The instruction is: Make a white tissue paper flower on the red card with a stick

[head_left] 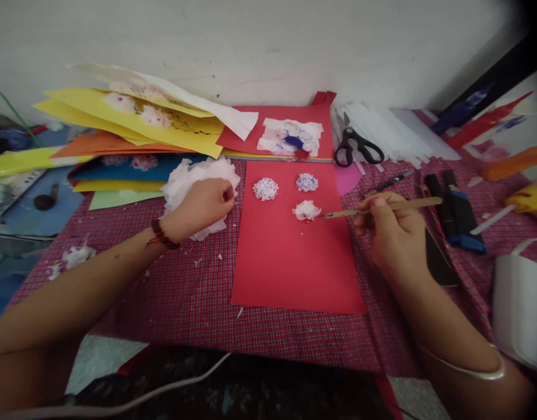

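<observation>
A red paper sheet (pixel 290 262) lies on the checked cloth with three small tissue flowers on it: two speckled blue (pixel 265 188) (pixel 307 182) and a white one (pixel 306 210). My right hand (pixel 389 233) is closed round a thin wooden brush (pixel 382 207) whose tip touches the white flower. Over at the sheet's left edge, my left hand (pixel 205 205) is a fist pressed on a wad of white tissue (pixel 198 181).
Stacked coloured papers (pixel 132 125) lie at the back left. Black scissors (pixel 356 146) and white paper strips (pixel 395 137) sit behind the sheet, beside a red card with paint-stained tissue (pixel 290 137). Dark markers (pixel 452 213) and a white container (pixel 520 303) are at right.
</observation>
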`<state>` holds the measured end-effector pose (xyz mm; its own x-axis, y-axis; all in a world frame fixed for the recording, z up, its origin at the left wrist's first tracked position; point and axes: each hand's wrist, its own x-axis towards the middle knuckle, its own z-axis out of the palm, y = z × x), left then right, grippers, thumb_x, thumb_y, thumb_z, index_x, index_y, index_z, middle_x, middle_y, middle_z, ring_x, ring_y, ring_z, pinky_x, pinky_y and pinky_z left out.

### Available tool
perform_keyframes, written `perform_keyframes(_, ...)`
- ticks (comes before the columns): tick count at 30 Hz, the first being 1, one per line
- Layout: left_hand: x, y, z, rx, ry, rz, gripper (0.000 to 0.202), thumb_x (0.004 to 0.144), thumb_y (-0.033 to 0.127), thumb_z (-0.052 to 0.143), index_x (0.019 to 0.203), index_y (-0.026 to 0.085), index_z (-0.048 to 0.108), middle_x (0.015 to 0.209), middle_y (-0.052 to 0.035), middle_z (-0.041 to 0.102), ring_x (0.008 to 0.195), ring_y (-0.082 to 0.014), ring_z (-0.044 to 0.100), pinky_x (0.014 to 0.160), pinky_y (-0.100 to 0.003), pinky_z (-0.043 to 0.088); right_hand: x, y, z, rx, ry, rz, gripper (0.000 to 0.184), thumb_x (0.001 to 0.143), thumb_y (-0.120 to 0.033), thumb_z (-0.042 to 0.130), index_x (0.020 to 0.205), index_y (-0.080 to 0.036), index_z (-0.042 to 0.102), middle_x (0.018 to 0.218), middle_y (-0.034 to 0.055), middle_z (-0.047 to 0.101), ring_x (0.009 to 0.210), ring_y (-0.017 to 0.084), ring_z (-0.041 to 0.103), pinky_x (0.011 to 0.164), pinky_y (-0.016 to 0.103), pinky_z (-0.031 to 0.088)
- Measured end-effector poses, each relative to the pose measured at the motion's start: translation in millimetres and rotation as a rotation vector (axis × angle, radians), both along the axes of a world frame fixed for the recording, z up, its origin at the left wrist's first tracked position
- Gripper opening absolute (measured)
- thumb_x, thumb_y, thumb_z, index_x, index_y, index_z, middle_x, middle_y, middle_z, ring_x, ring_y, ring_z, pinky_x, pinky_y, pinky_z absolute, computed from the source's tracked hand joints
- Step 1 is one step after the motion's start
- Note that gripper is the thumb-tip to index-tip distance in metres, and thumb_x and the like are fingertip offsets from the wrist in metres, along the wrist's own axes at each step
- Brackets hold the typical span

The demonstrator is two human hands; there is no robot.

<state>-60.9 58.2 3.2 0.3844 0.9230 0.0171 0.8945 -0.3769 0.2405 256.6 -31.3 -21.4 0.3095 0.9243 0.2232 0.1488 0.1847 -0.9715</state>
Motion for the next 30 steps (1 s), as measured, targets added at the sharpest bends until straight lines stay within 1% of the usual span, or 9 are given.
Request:
perform_keyframes(2,2.6,-1.0,10.6,-0.018,-0.047,0.043,0.011,0.076,0.025,0.054,0.068,0.019,0.06,0.072,-0.0045,0.066,0.067,-0.0172,0.057,0.061,-0.03,0.037,0.1,-0.4,0.2,0.009,-0.003,-0.001,0.022,0.09,-0.033,0.058,0.074,-0.02,0.062,0.059,0.0009,0.056,0.047,0.011,0.051,0.045,0.027,0.038)
perform_keyframes(5,2.9,-10.1,36.3,-0.079,-0.233,0.104,0.012,0.074,0.026,0.058,0.065,0.018,0.058,0.071,-0.0037,0.065,0.068,-0.0168,0.057,0.061,-0.03,0.039,-0.2,-1.0,1.0,0.021,-0.005,0.004,0.022,0.091,-0.031,0.056,0.074,-0.02,0.062,0.059,0.0012,0.057,0.047,0.011,0.051,0.045,0.027,0.038)
perform_keyframes(8,0.6,-23.9,59.3,-0.229,-0.456,0.15,0.011,0.074,0.029,0.06,0.071,0.019,0.058,0.071,-0.0026,0.062,0.062,-0.0149,0.054,0.055,-0.029,0.038,-1.2,-1.7,2.1,0.022,-0.016,0.019,0.022,0.092,-0.029,0.055,0.073,-0.019,0.062,0.06,0.0016,0.057,0.048,0.011,0.051,0.044,0.027,0.038)
perform_keyframes(11,2.2,-34.0,67.5,-0.359,-0.582,0.175,0.008,0.074,0.028,0.059,0.076,0.021,0.055,0.071,-0.0026,0.06,0.057,-0.0139,0.053,0.051,-0.028,0.038,-3.1,-2.9,3.0,0.025,0.003,0.027,0.021,0.092,-0.028,0.055,0.074,-0.019,0.062,0.06,0.0011,0.057,0.048,0.011,0.052,0.044,0.026,0.038)
perform_keyframes(15,16.3,-38.7,56.8,-0.476,-0.583,0.104,0.008,0.076,0.028,0.054,0.074,0.022,0.049,0.062,-0.001,0.057,0.051,-0.012,0.051,0.049,-0.027,0.04,-6.0,-5.3,4.6,0.041,0.036,0.04,0.021,0.093,-0.032,0.055,0.076,-0.02,0.06,0.058,-0.0012,0.057,0.046,0.01,0.05,0.043,0.026,0.037)
perform_keyframes(19,35.3,-41.0,34.6,-0.53,-0.516,-0.004,0.015,0.082,0.036,0.052,0.077,0.022,0.048,0.056,0.0018,0.054,0.049,-0.0115,0.052,0.047,-0.024,0.039,-7.6,-7.7,5.5,0.06,-0.058,0.035,0.026,0.095,-0.038,0.051,0.076,-0.021,0.058,0.058,-0.0031,0.057,0.044,0.01,0.049,0.042,0.025,0.036)
perform_keyframes(23,45.2,-43.7,12.1,-0.558,-0.55,-0.111,0.016,0.085,0.035,0.056,0.079,0.021,0.052,0.062,0.0023,0.056,0.053,-0.0096,0.053,0.047,-0.022,0.038,-9.7,-10.2,5.7,0.08,-0.166,0.059,0.028,0.097,-0.037,0.05,0.076,-0.02,0.059,0.061,-0.0028,0.059,0.046,0.008,0.05,0.046,0.024,0.039)
perform_keyframes(26,45.4,-45.3,0.3,-0.613,-0.56,-0.127,0.018,0.087,0.037,0.058,0.085,0.02,0.055,0.065,0.0024,0.057,0.055,-0.0091,0.054,0.05,-0.021,0.04,-12.1,-10.1,4.5,0.1,-0.203,0.091,0.027,0.097,-0.036,0.049,0.078,-0.02,0.059,0.063,-0.0029,0.059,0.047,0.008,0.05,0.047,0.024,0.039)
perform_keyframes(30,42.8,-46.1,-5.0,-0.672,-0.527,-0.12,0.022,0.087,0.04,0.06,0.082,0.018,0.056,0.066,0.0029,0.055,0.057,-0.0081,0.05,0.051,-0.02,0.038,-13.8,-7.7,2.7,0.116,-0.258,0.105,0.028,0.098,-0.036,0.048,0.078,-0.019,0.059,0.064,-0.0026,0.059,0.047,0.007,0.05,0.048,0.024,0.039)
